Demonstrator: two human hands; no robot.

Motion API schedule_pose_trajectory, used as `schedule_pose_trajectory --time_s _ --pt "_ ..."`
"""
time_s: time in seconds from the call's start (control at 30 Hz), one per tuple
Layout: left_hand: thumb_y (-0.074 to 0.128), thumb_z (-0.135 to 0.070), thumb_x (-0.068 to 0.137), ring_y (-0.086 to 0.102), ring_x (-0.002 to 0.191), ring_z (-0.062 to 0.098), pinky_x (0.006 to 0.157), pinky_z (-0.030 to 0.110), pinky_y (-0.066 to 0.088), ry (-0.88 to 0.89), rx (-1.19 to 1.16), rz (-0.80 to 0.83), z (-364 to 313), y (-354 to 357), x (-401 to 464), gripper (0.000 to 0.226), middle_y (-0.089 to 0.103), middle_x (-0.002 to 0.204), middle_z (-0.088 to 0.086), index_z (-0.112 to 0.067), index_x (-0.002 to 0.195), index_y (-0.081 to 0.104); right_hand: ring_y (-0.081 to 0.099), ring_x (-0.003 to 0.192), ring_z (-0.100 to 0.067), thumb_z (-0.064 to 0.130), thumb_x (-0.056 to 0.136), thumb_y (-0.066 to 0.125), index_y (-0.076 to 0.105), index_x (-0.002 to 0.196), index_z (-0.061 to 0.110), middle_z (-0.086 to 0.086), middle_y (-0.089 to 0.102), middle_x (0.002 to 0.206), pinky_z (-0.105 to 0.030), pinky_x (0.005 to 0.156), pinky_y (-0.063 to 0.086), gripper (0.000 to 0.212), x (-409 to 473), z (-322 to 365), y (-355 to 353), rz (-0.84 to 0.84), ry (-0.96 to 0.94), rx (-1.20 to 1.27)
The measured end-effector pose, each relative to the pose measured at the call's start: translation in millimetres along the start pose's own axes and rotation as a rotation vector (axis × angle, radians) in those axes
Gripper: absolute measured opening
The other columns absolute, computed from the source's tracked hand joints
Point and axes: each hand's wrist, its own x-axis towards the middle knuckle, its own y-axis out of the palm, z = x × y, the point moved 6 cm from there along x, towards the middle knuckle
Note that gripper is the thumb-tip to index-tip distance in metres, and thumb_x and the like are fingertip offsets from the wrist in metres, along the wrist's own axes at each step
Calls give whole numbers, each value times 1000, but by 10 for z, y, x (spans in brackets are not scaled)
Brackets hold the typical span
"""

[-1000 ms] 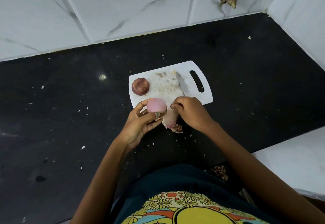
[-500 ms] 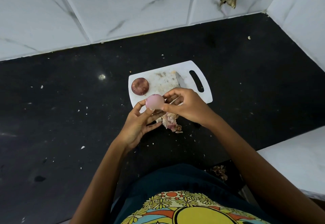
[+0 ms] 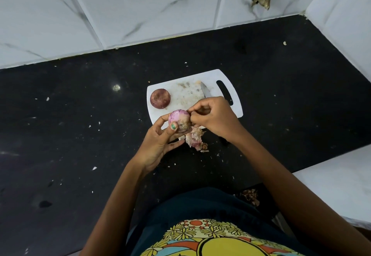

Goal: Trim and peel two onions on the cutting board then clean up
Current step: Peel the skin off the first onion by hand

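Bare forearms, green-painted thumbnail [image 3: 173, 126], floral yellow top [image 3: 210, 237]

The right hand [image 3: 212, 118] hides most of the knife [image 3: 205, 91]; only its blade tip shows at 12 o'clock. Both hands cover the cutting board [image 3: 180, 87]'s near edge.

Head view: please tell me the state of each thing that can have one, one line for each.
Onion in hand: mostly peeled, held off the board.
Onion on board: skin on, untouched.
Left hand: grips the onion in hand.
Right hand: pinches at that onion's skin.
Knife: lying on the cutting board, blade tip showing.
Peel pile: loose, at the board's near edge.
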Motion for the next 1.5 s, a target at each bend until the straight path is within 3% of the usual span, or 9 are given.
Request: schedule_pose_trajectory --time_s 0.17,0.37,0.5,0.73,0.8,0.9,1.03,1.33,1.5 --pt "86 -59 55 67 109 26 98 45 51 -2 19 -5 -11 9 4 81 73 110 9 -21 118 54 70 75 -9 16 82 72 73 97 11 1 72 87 -27 66 59 17 -10 -80 7 27 54 63" --pt "71 -46 64 70 102 23 101 48 49 29 61 -27 -23 5 -9 58 75 103 5 -24 115 53 62 68 5 24 73 81 71 98 13 6 69 83 -9 58 49 29 -56 43 60 27 -9 -86" --pt "81 -63 56 69 105 24 96 42 52 23 105 -26 -12 -8 -13 75 74 108 7 -26 116 54 63 65 3 20 72 81 72 91 10 6 69 75 -15 63 55 23 -49 62 54 38 -5 -75" --pt "75 -62 63 68 108 24 102 49 46 16 104 0 -9 44 -26 73 73 110 7 -22 120 52 69 70 -7 7 80 69 75 89 10 11 68 73 -27 70 59 11 3 -23 -31 -33 -10 -75" --pt "68 -53 69 69 105 23 106 53 43 14 90 -18 -9 45 -18 62 74 108 7 -21 120 51 70 74 -10 14 82 70 73 88 14 7 70 79 -34 71 60 8 -2 -60 -20 -24 16 -18" --pt "77 -64 60 69 105 23 100 46 49 24 99 -37 -16 29 -13 77 74 106 6 -23 119 51 68 75 -7 30 76 77 69 92 18 5 70 85 -25 69 58 22 -43 -38 24 9 15 -12" --pt "72 -58 66 70 105 23 101 47 48 25 103 -30 -12 22 -21 71 74 107 5 -21 122 49 63 66 0 23 72 81 68 91 16 6 69 80 -13 61 52 24 -49 19 66 -12 -15 -76" --pt "71 -58 67 68 108 25 104 50 45 5 70 -13 23 35 -28 71 73 110 5 -22 124 49 64 63 0 5 76 71 73 85 10 12 67 71 -11 60 51 11 -8 24 5 -41 -54 -69" --pt "79 -70 54 66 113 25 102 46 46 9 59 -4 15 29 -15 97 71 117 4 -18 130 46 70 76 -12 4 83 64 70 85 17 3 71 80 -31 71 60 15 4 -54 -13 -18 -13 30"
